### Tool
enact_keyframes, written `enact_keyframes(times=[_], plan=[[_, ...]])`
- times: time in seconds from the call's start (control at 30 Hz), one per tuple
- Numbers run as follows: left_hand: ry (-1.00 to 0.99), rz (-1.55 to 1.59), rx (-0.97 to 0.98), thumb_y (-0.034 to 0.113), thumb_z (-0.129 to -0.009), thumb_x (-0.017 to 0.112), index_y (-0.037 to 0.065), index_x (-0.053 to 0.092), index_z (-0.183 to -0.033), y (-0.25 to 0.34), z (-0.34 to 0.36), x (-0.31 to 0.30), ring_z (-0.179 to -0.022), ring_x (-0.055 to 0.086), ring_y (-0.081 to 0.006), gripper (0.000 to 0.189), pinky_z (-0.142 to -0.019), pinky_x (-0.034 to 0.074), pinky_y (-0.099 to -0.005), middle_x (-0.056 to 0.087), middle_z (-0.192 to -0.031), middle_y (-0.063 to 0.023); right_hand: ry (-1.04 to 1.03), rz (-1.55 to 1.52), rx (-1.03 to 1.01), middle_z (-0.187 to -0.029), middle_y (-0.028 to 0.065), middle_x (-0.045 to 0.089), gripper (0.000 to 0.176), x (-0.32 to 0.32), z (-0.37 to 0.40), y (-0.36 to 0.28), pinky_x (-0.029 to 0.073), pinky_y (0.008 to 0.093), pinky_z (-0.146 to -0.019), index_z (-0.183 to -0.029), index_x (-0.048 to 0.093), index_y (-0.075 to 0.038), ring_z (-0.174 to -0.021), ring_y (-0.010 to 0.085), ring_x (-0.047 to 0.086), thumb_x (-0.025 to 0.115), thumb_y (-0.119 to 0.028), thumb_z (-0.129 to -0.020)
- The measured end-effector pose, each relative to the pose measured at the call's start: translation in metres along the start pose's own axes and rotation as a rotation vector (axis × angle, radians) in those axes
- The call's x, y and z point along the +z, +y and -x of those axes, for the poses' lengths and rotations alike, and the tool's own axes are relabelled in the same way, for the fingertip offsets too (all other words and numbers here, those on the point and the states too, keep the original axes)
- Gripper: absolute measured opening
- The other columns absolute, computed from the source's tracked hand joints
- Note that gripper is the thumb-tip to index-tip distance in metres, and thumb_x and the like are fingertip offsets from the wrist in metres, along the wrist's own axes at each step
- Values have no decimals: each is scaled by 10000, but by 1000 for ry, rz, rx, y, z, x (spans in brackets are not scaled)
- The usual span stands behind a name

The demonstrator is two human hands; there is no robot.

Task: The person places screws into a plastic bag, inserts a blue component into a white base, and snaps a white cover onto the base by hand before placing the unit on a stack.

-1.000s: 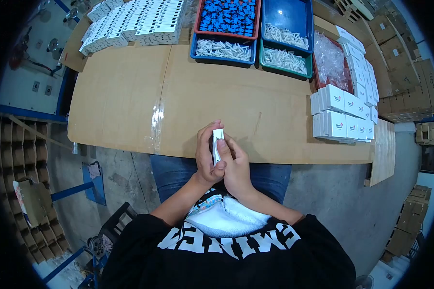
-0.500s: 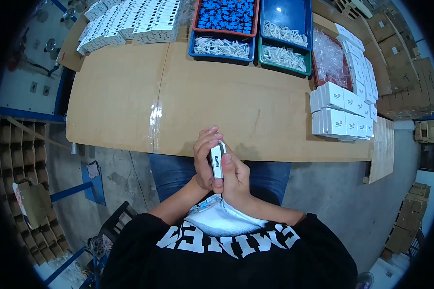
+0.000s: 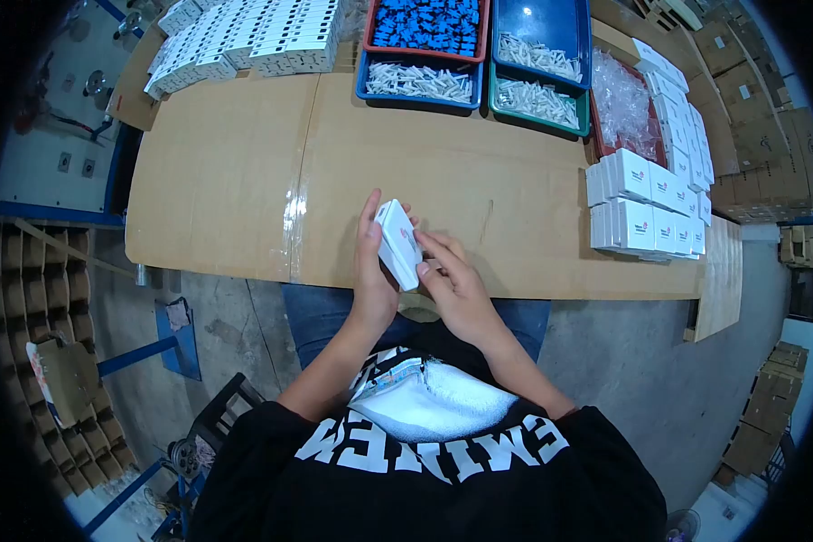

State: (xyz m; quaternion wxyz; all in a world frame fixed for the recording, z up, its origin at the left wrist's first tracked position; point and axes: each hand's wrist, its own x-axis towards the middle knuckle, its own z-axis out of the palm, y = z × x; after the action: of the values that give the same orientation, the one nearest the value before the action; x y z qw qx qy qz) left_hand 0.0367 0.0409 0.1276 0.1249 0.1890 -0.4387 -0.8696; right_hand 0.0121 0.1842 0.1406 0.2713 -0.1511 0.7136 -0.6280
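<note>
Both hands (left hand, right hand) grip a small white box.

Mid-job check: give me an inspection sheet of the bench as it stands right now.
Surface: cardboard-covered table, with a taped seam.
Job's things: white box, tilted, above the table's near edge.
Clutter: parts trays at the far edge; stacked boxes on the right; box rows at the far left.
Hands: left hand and right hand both have a grip on the white box.
Cables: nothing seen.
Surroundings: cartons to the right, cardboard dividers to the left.
</note>
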Motion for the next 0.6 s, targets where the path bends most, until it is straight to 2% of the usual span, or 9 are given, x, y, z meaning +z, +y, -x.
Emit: enact_keyframes(times=[0.03,0.07,0.1,0.13,0.2,0.27,0.4,0.5,0.6], plan=[[1,0,-2,550,-1078,389,41,290,-1612,4,0,1,-1288,560,-270,744,-1107,451,-431,535,-1430,-187,47,222,-43,-1503,215,476,566,-1,2,-1,407,421,-1158,-1521,507,-17,-1368,335,527,648,-220,-1012],[31,49,-135,605,-1081,350,51,343,-1580,8,0,1,-1282,576,-273,746,-1096,470,-436,550,-1428,-182,46,221,-43,-1503,215,476,566,-2,1,-1,407,421,-1158,-1521,507,-17,-1368,335,527,648,-220,-1012],[61,99,-269,659,-1083,311,61,396,-1548,11,0,-1,-1275,592,-277,763,-1086,489,-440,564,-1427,-176,54,282,-183,-1535,227,445,614,-3,0,-2,405,442,-1162,-1522,504,-23,-1396,374,499,691,-244,-981],[62,100,-269,659,-1083,311,61,396,-1548,11,1,-3,-1275,592,-277,763,-1086,489,-440,564,-1427,-176,62,342,-323,-1566,239,415,664,-3,-1,-2,403,464,-1166,-1522,501,-29,-1424,412,471,734,-268,-949],[19,105,-449,735,-1051,296,86,450,-1495,10,4,-5,-1258,609,-269,801,-1056,509,-440,591,-1384,-157,33,437,-413,-1594,245,392,686,-3,-4,0,393,481,-1175,-1524,493,-21,-1460,427,430,746,-279,-941],[15,82,-457,747,-1044,295,90,460,-1485,12,9,6,-1254,612,-263,808,-1052,512,-431,601,-1362,-149,3,514,-538,-1636,280,354,722,-4,-11,15,370,488,-1197,-1512,483,17,-1520,452,355,756,-333,-942],[1,3,-497,763,-1037,278,77,449,-1484,17,16,15,-1247,615,-248,837,-1041,513,-404,596,-1337,-141,64,434,-517,-1591,286,430,766,-5,-14,23,367,469,-1200,-1513,464,36,-1479,440,430,752,-393,-948],[2,-34,-476,765,-1037,268,53,427,-1497,17,17,17,-1246,613,-242,863,-1038,508,-392,592,-1320,-147,24,325,-439,-1595,283,425,794,-4,-12,21,365,473,-1203,-1530,433,36,-1487,433,422,743,-413,-953],[21,-18,-449,742,-1046,305,67,449,-1478,12,16,12,-1230,619,-234,814,-1027,515,-383,593,-1317,-137,-8,399,-522,-1599,286,417,831,-6,-20,29,376,477,-1198,-1556,400,23,-1485,424,428,735,-439,-953]])
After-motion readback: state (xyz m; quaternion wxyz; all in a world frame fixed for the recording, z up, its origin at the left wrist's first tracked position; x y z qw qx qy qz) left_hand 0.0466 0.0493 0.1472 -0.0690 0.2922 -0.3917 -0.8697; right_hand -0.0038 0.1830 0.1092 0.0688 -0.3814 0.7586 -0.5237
